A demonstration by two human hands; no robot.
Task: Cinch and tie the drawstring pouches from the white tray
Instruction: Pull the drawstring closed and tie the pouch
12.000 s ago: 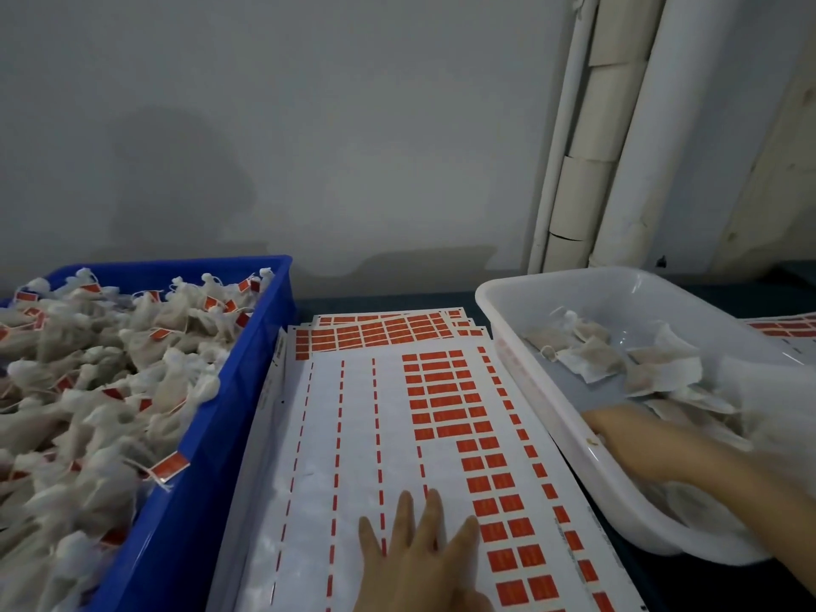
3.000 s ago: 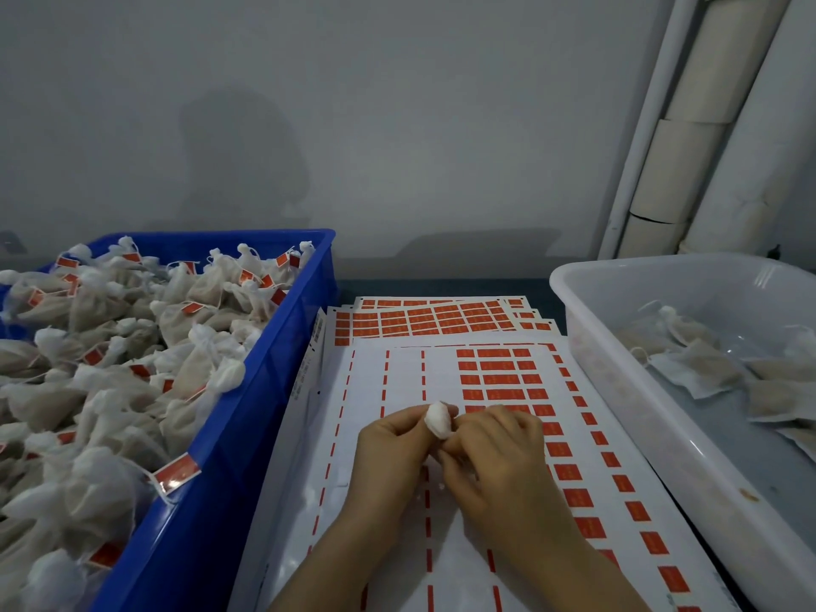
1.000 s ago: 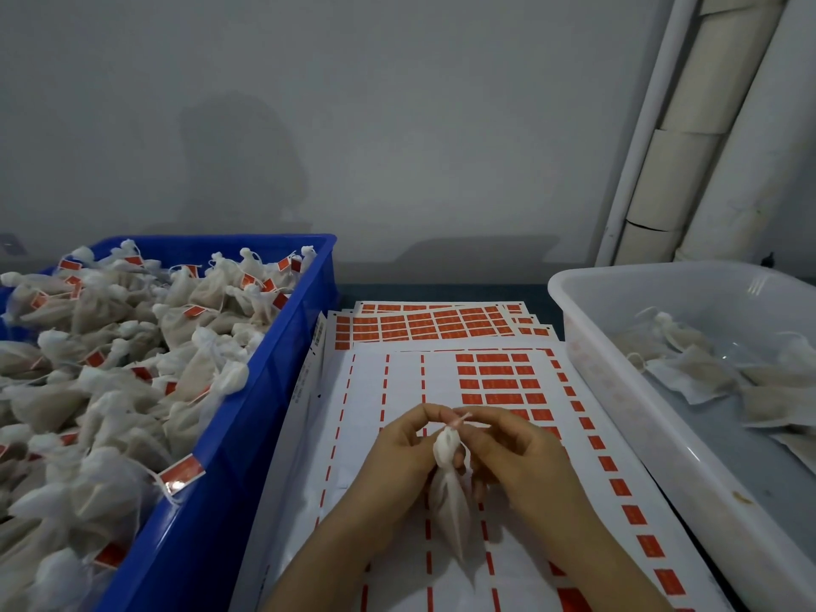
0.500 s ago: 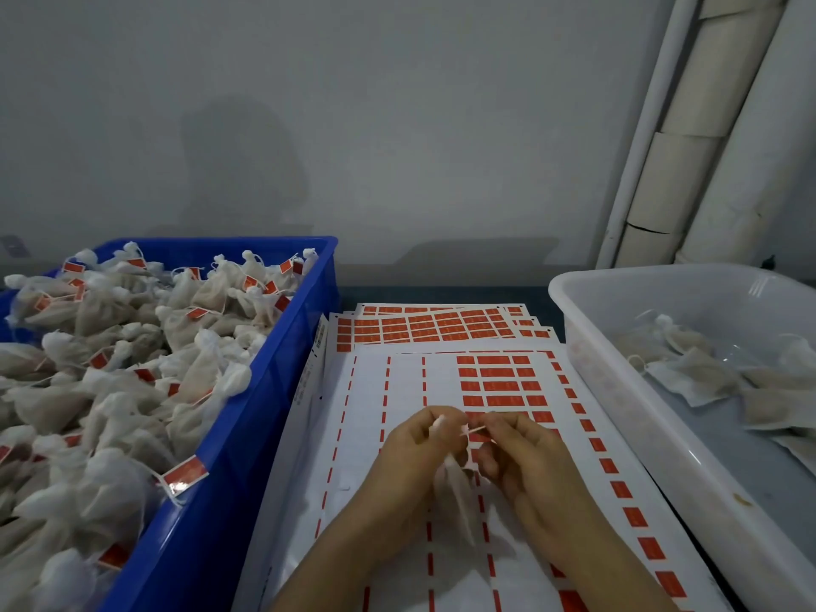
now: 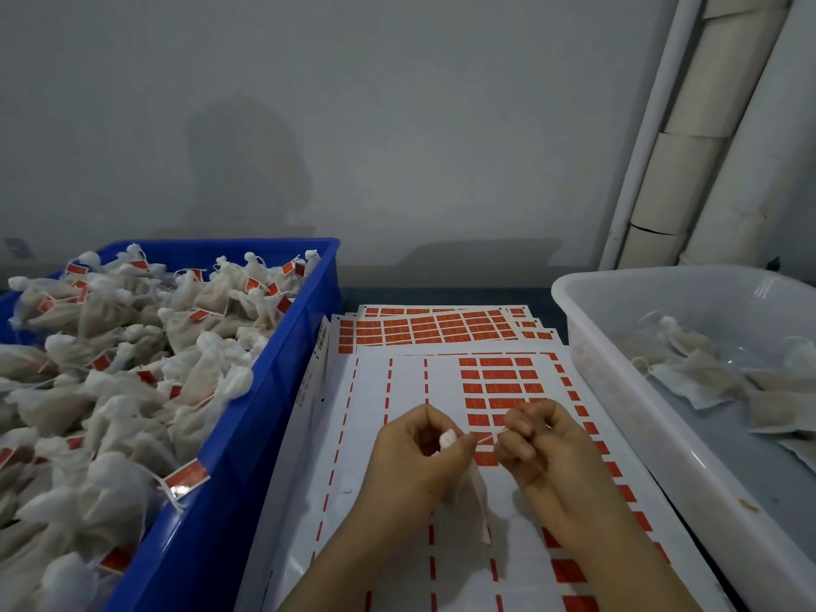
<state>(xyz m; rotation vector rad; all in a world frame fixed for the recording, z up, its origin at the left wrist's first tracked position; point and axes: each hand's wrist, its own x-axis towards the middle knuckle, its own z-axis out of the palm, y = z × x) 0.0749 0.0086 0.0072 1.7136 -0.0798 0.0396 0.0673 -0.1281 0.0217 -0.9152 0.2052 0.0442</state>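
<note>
A small white mesh pouch (image 5: 477,501) hangs over the label sheets at the bottom centre. My left hand (image 5: 419,452) grips its gathered neck, with the white top showing between the fingers. My right hand (image 5: 536,443) pinches the thin drawstring (image 5: 488,436), which runs taut between the two hands. The white tray (image 5: 618,426) at the right holds several flat, open pouches (image 5: 697,382).
A blue crate (image 5: 247,435) on the left is heaped with tied pouches carrying red tags. Sheets of red sticker labels (image 5: 441,329) lie stacked between crate and tray. Pale pipes run up the wall at the back right.
My hands have drawn apart: the right hand has pulled the drawstring out to the right and it is now taut. The pouch hangs lower from my left hand.
</note>
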